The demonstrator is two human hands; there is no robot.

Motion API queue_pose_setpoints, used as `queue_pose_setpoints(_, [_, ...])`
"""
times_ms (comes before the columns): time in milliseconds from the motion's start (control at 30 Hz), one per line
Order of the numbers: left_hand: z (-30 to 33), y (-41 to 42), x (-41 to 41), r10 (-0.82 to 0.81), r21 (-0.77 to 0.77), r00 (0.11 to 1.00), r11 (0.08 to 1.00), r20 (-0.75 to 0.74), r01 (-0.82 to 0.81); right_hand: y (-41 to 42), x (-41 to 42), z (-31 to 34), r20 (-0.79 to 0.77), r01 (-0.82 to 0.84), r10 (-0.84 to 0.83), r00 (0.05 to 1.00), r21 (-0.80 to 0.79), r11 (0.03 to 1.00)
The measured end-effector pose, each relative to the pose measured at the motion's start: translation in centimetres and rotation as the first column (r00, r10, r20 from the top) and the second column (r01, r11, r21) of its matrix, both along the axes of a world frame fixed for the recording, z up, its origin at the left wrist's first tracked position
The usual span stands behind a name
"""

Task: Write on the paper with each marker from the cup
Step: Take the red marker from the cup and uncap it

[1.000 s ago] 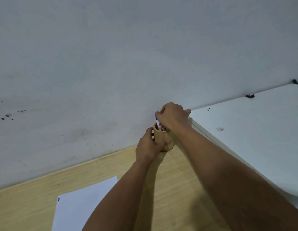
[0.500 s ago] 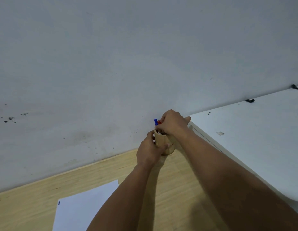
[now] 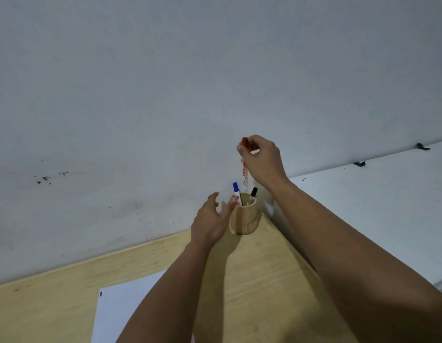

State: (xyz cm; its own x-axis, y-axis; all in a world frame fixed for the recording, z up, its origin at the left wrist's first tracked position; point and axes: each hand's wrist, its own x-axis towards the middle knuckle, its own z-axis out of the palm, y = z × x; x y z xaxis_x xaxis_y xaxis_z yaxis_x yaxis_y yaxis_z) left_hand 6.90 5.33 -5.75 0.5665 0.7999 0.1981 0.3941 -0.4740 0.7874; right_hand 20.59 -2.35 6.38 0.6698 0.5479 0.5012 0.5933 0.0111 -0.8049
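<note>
1. Right hand (image 3: pixel 263 158) pinched red marker (image 3: pixel 244 167) upright by its cap, above cup (image 3: pixel 243 216).
2. Left hand (image 3: pixel 210 222) loosely spread beside cup, empty.
3. Paper (image 3: pixel 126 308) lay down-left, nearer left arm.

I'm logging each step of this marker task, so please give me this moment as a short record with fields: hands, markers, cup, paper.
right hand: right hand pinches the red marker near its cap, lifted above the cup
left hand: left hand open beside the cup, fingers spread; contact with the cup unclear
cup: wooden cup upright on the wooden table, near the wall
markers in cup: blue marker and black marker
paper: white paper flat on the table, nearer the person, with a small dark mark at its corner
</note>
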Motion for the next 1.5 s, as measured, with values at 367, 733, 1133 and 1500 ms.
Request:
queue_pose_setpoints(367, [3.3,-0.5,-16.8,0.243,-0.060,0.942,0.970,0.232,-0.236,-0.6,-17.0,-7.2,-0.433,-0.541,0.422,0.796,-0.199,0.817])
queue_pose_setpoints(733, [4.4,1.4,-31.5,0.185,0.000,0.977,0.983,0.106,-0.186,0.3,-28.5,-7.8,-0.590,-0.787,0.608,0.532,-0.078,0.612])
queue_pose_setpoints(1133, [3.6,6.0,-33.9,0.193,-0.073,0.981,0.978,-0.017,-0.194,5.0,-31.5,-11.2,-0.587,-0.779,0.629,0.510,-0.004,0.627])
queue_pose_setpoints(1500, [-0.5,8.4,-29.9,0.230,-0.189,0.972,0.957,0.042,-0.218,7.3,-27.5,-15.4,-0.320,-0.631,0.559,0.765,-0.201,0.749])
